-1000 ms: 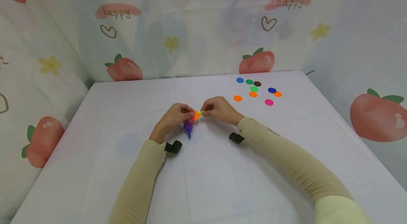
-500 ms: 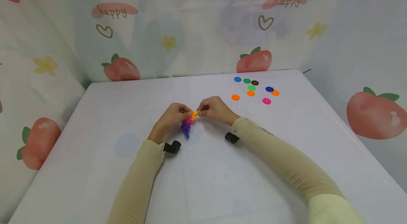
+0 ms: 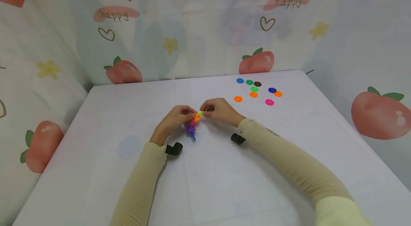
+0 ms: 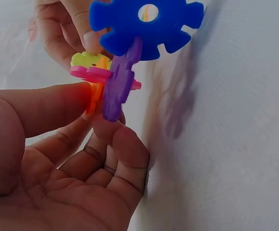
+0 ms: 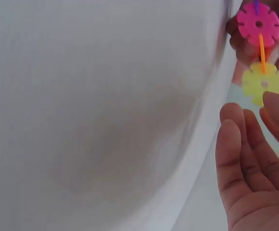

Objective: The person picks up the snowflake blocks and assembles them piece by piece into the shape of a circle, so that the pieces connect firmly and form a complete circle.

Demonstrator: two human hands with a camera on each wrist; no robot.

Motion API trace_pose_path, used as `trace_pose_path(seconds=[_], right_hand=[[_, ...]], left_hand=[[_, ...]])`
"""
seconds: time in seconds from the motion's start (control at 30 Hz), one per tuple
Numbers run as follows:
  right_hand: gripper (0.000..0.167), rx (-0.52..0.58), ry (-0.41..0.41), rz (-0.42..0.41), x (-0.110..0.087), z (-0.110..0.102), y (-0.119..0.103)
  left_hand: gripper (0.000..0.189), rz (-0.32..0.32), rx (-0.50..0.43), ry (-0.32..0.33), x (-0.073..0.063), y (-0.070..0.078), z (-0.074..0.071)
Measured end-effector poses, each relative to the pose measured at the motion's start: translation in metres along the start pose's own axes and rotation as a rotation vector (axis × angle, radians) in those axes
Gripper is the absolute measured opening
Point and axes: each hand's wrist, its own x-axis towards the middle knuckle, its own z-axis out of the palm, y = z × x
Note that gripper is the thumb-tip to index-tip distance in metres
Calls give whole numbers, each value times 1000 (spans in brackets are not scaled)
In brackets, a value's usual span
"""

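Note:
Flat notched plastic discs are slotted together into a short chain between the two hands. A blue disc (image 4: 115,29) forms one end, followed by a purple disc (image 4: 118,86), a pink disc (image 5: 247,30), an orange disc (image 4: 96,91) and a yellow disc (image 5: 252,83). My left hand (image 3: 177,116) pinches the orange disc between thumb and fingers, with the blue end hanging down. On the other side, my right hand (image 3: 223,111) pinches the edge of the yellow disc. In the right wrist view the orange disc shows edge-on, standing in the yellow one.
Several loose discs lie at the back right of the white table (image 3: 205,183), among them a pink disc (image 3: 269,102), an orange disc (image 3: 238,99) and a brown disc (image 3: 257,84). Patterned cloth (image 3: 205,22) hangs behind and at both sides.
Both hands keep their pinch on the chain and stay close together. The chain's blue lower end has tilted slightly to the right. The loose discs lie as before.

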Motion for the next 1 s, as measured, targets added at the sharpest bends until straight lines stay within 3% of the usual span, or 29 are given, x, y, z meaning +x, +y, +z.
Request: trace_pose_path(seconds=[0.23,0.67,1.0], right_hand=[[22,-12,74,74,-11,-23,9],[31,-40,181,213,-38,-67,46],[40,-140,177,291,-54,-98,71]], left_hand=[[23,-16,6,-6,2,0,-2],[24,17,7,-24,-1,-2,-1],[28,6,41,-1,-3,0,-1]])
